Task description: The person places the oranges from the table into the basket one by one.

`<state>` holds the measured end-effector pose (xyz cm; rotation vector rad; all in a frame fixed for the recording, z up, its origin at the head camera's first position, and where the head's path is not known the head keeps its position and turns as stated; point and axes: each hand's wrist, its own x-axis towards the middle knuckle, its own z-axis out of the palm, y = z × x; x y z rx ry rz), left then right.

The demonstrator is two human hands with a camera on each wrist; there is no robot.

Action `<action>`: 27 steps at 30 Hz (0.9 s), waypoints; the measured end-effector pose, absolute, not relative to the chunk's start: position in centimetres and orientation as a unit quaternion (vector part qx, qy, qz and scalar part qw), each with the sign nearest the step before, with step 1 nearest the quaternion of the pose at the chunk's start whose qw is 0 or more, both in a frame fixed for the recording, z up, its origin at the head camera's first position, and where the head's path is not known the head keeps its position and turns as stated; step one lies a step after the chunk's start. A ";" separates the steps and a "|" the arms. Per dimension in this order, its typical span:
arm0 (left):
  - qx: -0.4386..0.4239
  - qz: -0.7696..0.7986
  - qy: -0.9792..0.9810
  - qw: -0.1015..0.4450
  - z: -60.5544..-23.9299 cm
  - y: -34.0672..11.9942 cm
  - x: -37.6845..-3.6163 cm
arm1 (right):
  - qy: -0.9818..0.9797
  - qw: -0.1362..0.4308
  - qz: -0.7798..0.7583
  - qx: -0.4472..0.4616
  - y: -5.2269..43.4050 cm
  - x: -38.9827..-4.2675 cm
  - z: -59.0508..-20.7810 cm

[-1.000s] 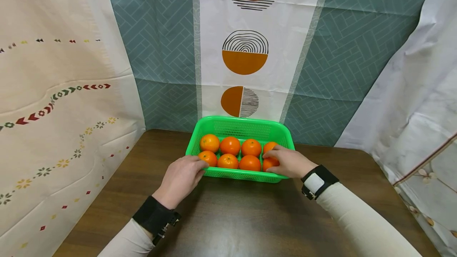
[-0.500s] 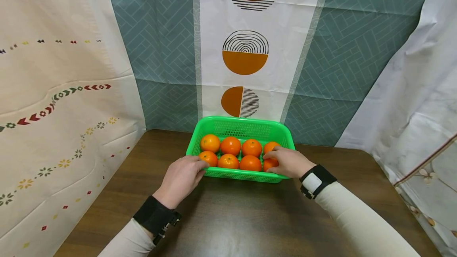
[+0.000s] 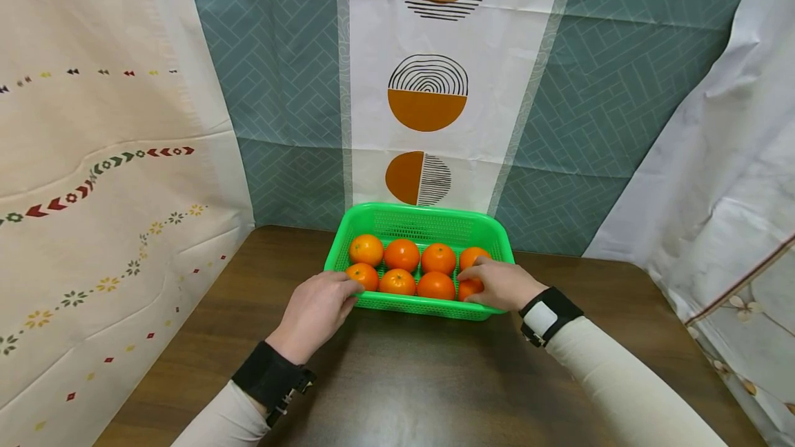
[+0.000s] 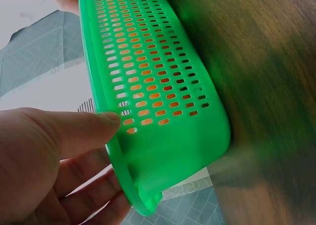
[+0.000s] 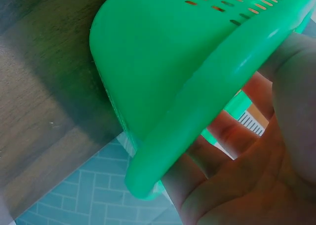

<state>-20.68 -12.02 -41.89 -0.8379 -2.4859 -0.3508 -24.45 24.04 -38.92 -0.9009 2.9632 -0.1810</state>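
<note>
A green plastic basket (image 3: 428,304) with perforated walls stands on the table, holding several oranges (image 3: 397,281) in two rows. At its front left corner my left hand (image 3: 317,305) pinches the rim; in the left wrist view its thumb (image 4: 84,129) presses the outside of the wall while the other fingers lie behind the rim. My right hand (image 3: 509,283) reaches over the front right corner, its fingers and thumb curled round the front right orange (image 3: 468,288). From the right wrist, the basket's rim (image 5: 197,106) hides the fingertips and that orange.
Dark brown table (image 3: 397,378) spreads in front of and beside the basket. Behind it hangs a patterned teal and white cloth (image 3: 286,123). Light fabric drapes (image 3: 124,226) border the left side, and a pale marbled sheet (image 3: 733,178) the right.
The right hand has shifted slightly toward the front, showing a little more of the back right orange. The left hand and basket stay in place.
</note>
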 end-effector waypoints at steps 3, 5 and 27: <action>-0.306 -0.128 -0.911 0.244 -41.9 -12.0 -20.7 | 0.953 0.016 -0.054 -0.296 24.1 -24.5 -39.1; -0.306 -0.128 -0.911 0.243 -42.0 -12.0 -20.7 | 0.953 0.015 -0.053 -0.299 24.2 -24.5 -39.2; -0.303 -0.125 -0.914 0.240 -42.1 -11.9 -20.8 | 0.951 -0.004 -0.055 -0.303 24.2 -24.0 -39.0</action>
